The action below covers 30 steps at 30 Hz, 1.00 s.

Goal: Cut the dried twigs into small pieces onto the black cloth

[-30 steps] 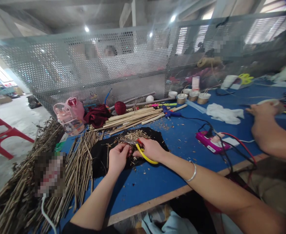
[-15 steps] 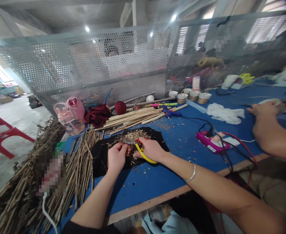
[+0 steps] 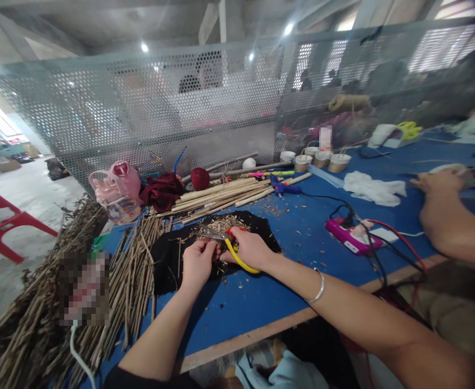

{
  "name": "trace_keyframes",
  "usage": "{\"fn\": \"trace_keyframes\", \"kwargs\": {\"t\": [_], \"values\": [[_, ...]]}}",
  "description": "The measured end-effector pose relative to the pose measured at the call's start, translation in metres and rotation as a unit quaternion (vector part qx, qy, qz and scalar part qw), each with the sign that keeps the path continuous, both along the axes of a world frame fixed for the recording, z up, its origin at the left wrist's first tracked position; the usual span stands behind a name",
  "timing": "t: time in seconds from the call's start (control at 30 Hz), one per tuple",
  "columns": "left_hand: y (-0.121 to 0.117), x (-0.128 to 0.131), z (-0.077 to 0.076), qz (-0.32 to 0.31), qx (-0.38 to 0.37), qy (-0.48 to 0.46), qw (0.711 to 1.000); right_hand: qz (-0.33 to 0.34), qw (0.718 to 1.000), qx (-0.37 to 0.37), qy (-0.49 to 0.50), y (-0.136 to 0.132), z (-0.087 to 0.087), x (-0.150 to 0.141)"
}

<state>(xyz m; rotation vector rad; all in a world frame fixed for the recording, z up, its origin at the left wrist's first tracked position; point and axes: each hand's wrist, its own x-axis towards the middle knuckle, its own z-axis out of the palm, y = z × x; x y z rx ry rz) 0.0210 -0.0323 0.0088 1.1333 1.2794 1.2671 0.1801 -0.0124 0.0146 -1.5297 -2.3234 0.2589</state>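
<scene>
Gripping yellow-handled scissors [image 3: 232,252] in the right hand [image 3: 250,248], pointed toward nine o'clock over cut bits [image 3: 234,222] on black cloth [image 3: 165,267]; pinching with the left hand [image 3: 198,262], at eight o'clock, cannot tell on what.

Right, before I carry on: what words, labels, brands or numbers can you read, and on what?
No text is readable.
Purple power strip: any markings too small.
Yellow-handled scissors: no lettering discernible.
Upright item behind the cups: pixelated, unreadable.
</scene>
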Motion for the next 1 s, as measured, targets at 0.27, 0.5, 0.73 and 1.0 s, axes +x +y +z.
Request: {"fn": "trace_keyframes", "kwargs": {"t": [0.27, 0.5, 0.73, 1.0], "values": [[-0.0006, 0.0004, 0.0031, 0.000, 0.003, -0.022, 1.000, -0.013, 0.999, -0.042, -0.024, 0.0047, 0.0002, 0.0018], [0.0015, -0.0020, 0.0026, 0.020, 0.017, 0.007, 1.000, -0.007, 0.999, -0.018, -0.026, 0.0016, 0.0010, 0.0004], [0.0040, -0.0068, -0.0052, 0.008, 0.048, 0.080, 0.996, -0.004, 0.999, -0.020, -0.037, 0.0044, -0.0032, 0.0013], [0.0068, -0.0057, -0.0021, 0.008, 0.043, 0.091, 0.995, -0.006, 0.999, -0.012, -0.035, 0.0084, -0.0007, 0.0033]]}}
